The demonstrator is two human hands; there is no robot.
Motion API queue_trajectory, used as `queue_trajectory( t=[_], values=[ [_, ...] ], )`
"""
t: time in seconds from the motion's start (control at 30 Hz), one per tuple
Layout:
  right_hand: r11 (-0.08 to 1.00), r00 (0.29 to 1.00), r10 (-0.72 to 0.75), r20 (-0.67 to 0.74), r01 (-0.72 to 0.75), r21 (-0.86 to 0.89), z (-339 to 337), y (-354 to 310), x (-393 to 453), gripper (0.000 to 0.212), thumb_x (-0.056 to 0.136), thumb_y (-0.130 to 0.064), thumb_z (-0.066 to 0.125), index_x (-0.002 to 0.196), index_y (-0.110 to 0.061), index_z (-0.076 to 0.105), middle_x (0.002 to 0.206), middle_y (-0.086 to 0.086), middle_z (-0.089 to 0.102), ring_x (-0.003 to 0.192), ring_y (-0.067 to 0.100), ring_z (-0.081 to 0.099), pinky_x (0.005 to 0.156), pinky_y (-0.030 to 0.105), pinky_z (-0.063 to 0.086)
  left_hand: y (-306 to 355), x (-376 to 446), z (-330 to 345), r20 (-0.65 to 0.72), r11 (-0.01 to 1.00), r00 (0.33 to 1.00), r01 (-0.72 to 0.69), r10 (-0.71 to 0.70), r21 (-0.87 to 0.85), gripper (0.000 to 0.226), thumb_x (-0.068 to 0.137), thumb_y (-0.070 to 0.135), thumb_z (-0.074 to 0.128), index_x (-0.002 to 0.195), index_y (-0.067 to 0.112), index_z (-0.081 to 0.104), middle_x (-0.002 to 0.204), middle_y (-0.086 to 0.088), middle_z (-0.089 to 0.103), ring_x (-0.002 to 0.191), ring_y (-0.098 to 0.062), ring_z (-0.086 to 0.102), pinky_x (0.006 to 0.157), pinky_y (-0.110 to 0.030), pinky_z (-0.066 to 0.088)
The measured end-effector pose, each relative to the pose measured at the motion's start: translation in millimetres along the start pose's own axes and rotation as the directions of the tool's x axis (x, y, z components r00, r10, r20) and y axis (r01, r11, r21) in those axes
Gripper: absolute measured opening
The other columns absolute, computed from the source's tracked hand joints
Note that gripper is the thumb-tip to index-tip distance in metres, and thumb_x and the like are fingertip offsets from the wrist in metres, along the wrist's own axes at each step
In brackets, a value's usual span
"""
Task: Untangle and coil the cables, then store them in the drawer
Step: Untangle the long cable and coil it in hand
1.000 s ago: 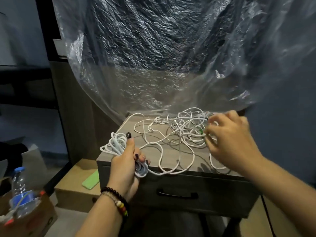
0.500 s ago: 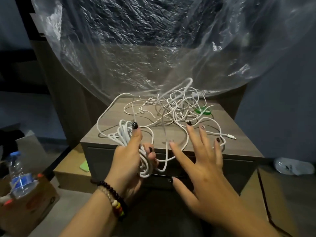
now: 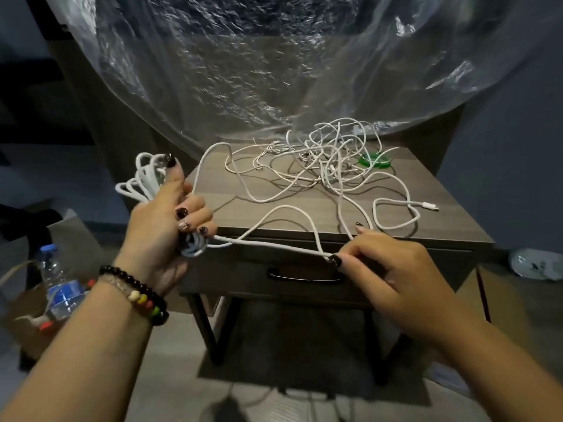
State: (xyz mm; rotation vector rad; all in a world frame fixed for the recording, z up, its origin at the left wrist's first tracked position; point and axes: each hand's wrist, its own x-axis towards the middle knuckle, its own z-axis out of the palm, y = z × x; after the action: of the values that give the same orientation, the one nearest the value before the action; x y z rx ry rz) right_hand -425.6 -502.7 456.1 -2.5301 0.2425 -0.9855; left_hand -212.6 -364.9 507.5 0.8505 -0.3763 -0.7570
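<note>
A tangle of white cables point(image 3: 329, 159) lies on top of the grey wooden side table point(image 3: 304, 205). My left hand point(image 3: 164, 226) grips a partly wound coil of white cable point(image 3: 143, 178) off the table's left front corner. From that coil a strand point(image 3: 268, 243) runs right along the front edge to my right hand point(image 3: 387, 269), which pinches it between thumb and fingers just above the shut drawer point(image 3: 396, 269) and its dark handle point(image 3: 304, 277). A loose end with a white plug point(image 3: 428, 206) rests near the right side.
A green ring-shaped item point(image 3: 374, 161) sits among the cables at the back right. Crinkled clear plastic sheeting point(image 3: 274, 62) hangs behind the table. A water bottle point(image 3: 58, 287) stands in a cardboard box at the lower left. A pale crumpled object point(image 3: 536, 264) lies on the floor right.
My right hand, spread open over the table front half a second ago, has closed on a cable strand near the drawer. My left hand has lifted the coil up and left.
</note>
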Motion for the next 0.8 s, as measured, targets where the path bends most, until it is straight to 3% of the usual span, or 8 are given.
queue_trajectory(
  t=[0.17,0.23,0.3,0.37,0.43,0.5,0.63,0.8],
  values=[
    [0.998,0.998,-0.05,-0.048,0.049,-0.034,14.6,3.6,1.4,0.025,0.091,-0.031,0.057,0.085,-0.013,0.072,0.075,-0.006,0.062,0.071,0.011,0.055,0.068,0.028,0.046,-17.0,-15.0,-4.9,-0.003,0.947,0.996,0.085,-0.089,0.311,0.033,0.081,0.045,0.055,0.061,0.019,0.058,0.052,0.004,0.044,0.036,-0.003,0.037,0.043,-0.017,0.042],
    [0.997,0.995,-0.079,-0.061,0.077,-0.027,17.4,3.3,2.6,0.022,0.09,-0.029,0.059,0.086,-0.012,0.073,0.076,-0.005,0.063,0.073,0.013,0.057,0.069,0.032,0.048,-25.8,-22.4,-3.2,0.016,0.892,0.993,0.096,-0.115,0.442,0.048,0.084,0.045,0.05,0.049,0.019,0.069,0.061,0.0,0.064,0.047,-0.006,0.056,0.052,-0.018,0.046],
    [0.995,0.992,-0.102,-0.077,0.103,0.005,17.8,-0.8,3.6,0.021,0.09,-0.026,0.06,0.087,-0.011,0.074,0.082,-0.004,0.067,0.08,0.012,0.062,0.074,0.031,0.05,-30.5,-27.5,-2.5,0.093,0.886,0.983,0.098,-0.157,0.454,0.058,0.094,0.039,0.039,0.049,0.022,0.072,0.084,-0.002,0.075,0.077,-0.007,0.07,0.069,-0.02,0.056],
    [0.992,0.991,-0.079,-0.105,0.088,0.086,17.2,-6.3,3.3,0.02,0.088,-0.023,0.061,0.087,-0.01,0.075,0.086,-0.005,0.07,0.087,0.01,0.065,0.079,0.029,0.051,-31.4,-32.2,-4.6,0.171,0.889,0.963,0.114,-0.209,0.443,0.057,0.094,0.036,0.037,0.054,0.018,0.074,0.104,-0.008,0.073,0.101,-0.017,0.069,0.088,-0.029,0.055],
    [0.981,0.993,-0.029,-0.115,0.05,0.185,16.9,-9.9,3.0,0.019,0.087,-0.022,0.062,0.087,-0.01,0.076,0.086,-0.007,0.071,0.088,0.01,0.065,0.078,0.031,0.052,-31.7,-34.8,-8.3,0.2,0.879,0.94,0.161,-0.275,0.45,0.049,0.09,0.038,0.04,0.067,0.015,0.078,0.111,-0.012,0.071,0.108,-0.023,0.066,0.093,-0.037,0.052],
    [0.968,0.994,0.012,-0.108,0.016,0.25,18.7,-10.9,3.6,0.015,0.088,-0.018,0.064,0.087,-0.01,0.076,0.083,-0.006,0.071,0.084,0.014,0.065,0.076,0.033,0.052,-34.2,-36.8,-10.3,0.215,0.857,0.905,0.24,-0.368,0.456,0.045,0.088,0.038,0.042,0.077,0.016,0.08,0.11,-0.013,0.071,0.106,-0.025,0.067,0.09,-0.041,0.053],
    [0.958,0.993,0.063,-0.1,-0.032,0.285,21.4,-11.2,3.8,0.011,0.085,-0.014,0.066,0.088,-0.01,0.076,0.08,-0.004,0.071,0.078,0.013,0.065,0.072,0.031,0.052,-46.7,-44.0,-3.9,0.219,0.797,0.861,0.291,-0.46,0.53,0.042,0.083,0.037,0.046,0.065,0.015,0.076,0.095,-0.017,0.073,0.092,-0.029,0.071,0.078,-0.041,0.056],
    [0.984,0.991,0.017,-0.133,0.008,0.18,18.4,-8.5,4.3,0.018,0.087,-0.027,0.062,0.088,-0.014,0.076,0.08,-0.012,0.068,0.076,0.006,0.063,0.071,0.021,0.048,-56.5,-47.5,3.8,0.233,0.776,0.801,0.391,-0.552,0.494,0.032,0.083,0.031,0.053,0.097,0.003,0.058,0.067,-0.008,0.054,0.061,-0.017,0.06,0.055,-0.032,0.058]
  ],
)
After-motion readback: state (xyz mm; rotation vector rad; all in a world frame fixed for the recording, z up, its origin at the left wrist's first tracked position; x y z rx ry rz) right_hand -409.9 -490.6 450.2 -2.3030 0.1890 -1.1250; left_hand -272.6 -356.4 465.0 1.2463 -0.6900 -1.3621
